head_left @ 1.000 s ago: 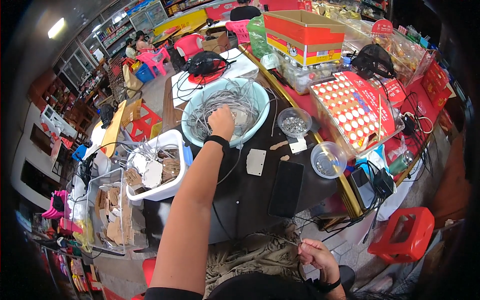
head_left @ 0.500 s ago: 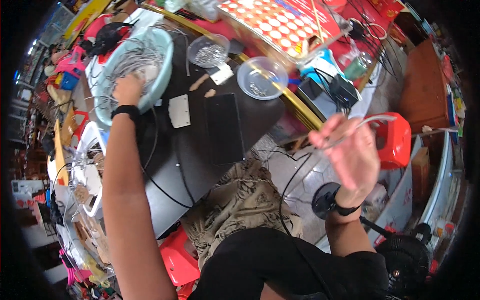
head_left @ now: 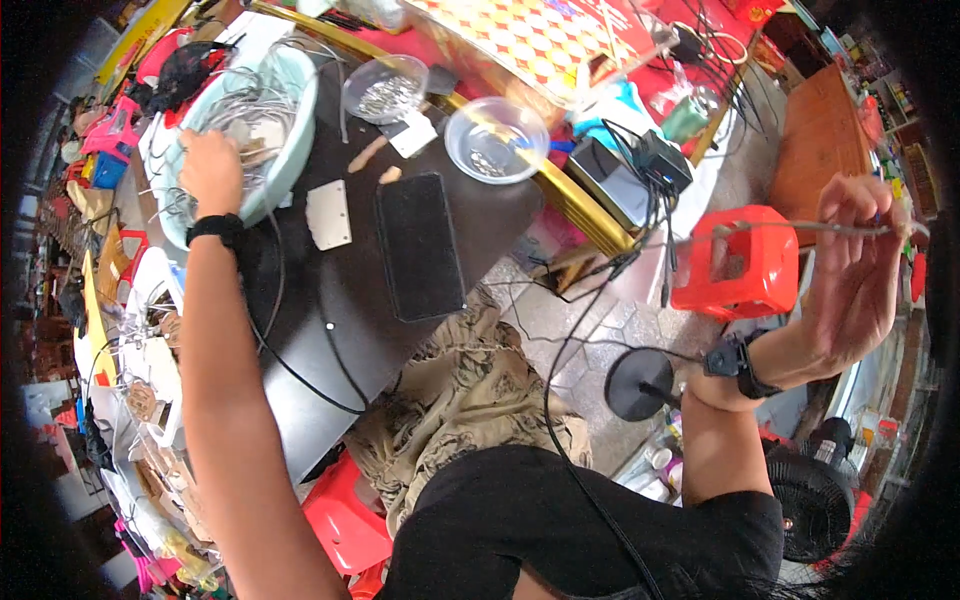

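1. Left hand (head_left: 208,168) is reaching into the pale green basin (head_left: 290,150) at the far left of the tabletop (head_left: 330,290); fingers curling down among the loose grey wires (head_left: 235,100) piled inside; whether it is actually gripping a wire, cannot tell, since the palm side is facing away.
2. Right hand (head_left: 858,265) is lifting well off to the right, clear of the tabletop, above the red plastic stool (head_left: 738,270); fingers pinching a single thin grey wire (head_left: 790,228), which is running out roughly level to the left; probably held up like that to keep it free of the pile.
3. Basin is sitting at the tabletop edge, within easy arm's reach; likely serving as bulk stock.
4. Two clear round bowls (head_left: 497,138) are sitting further along; small metal bits inside, kind too small to tell.
5. A black flat slab (head_left: 420,245) and a white rectangular plate (head_left: 328,214) are lying side by side mid-tabletop, apart from both hands.
6. Black cable (head_left: 300,370) is trailing across the tabletop toward the lap.
7. Both wrists are wearing black bands.
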A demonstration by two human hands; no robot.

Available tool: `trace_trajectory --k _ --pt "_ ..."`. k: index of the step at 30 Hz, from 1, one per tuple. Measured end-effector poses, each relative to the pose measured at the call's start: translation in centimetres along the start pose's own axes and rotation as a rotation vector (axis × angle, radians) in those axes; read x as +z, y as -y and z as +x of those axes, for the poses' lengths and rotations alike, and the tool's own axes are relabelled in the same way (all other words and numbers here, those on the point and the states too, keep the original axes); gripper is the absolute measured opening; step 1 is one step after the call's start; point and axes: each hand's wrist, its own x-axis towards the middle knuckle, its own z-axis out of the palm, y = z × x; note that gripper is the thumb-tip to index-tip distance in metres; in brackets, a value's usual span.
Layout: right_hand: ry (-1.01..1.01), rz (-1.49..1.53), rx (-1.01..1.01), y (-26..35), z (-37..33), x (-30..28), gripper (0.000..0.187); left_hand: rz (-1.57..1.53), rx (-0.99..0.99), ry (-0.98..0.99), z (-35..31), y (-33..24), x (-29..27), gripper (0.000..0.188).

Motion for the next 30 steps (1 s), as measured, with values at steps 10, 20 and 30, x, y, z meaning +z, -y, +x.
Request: trace_trajectory --k 10,20,30 --pt "-0.172 -0.304 0.195 -3.3 -2.5 -0.3 0.013 -0.441 -0.352 -0.086 -2.9 1.5 -0.6 0.026" --pt "-0.129 -0.288 0.271 -7.7 -2.3 2.7 0.017 -1.557 -0.479 -0.274 -4.7 4.0 -1.2 0.023" --pt "0.015 -0.058 0.975 -18.8 -6.3 8.1 0.031 -1.546 -0.158 -0.321 -15.7 -0.9 -15.3 0.017"
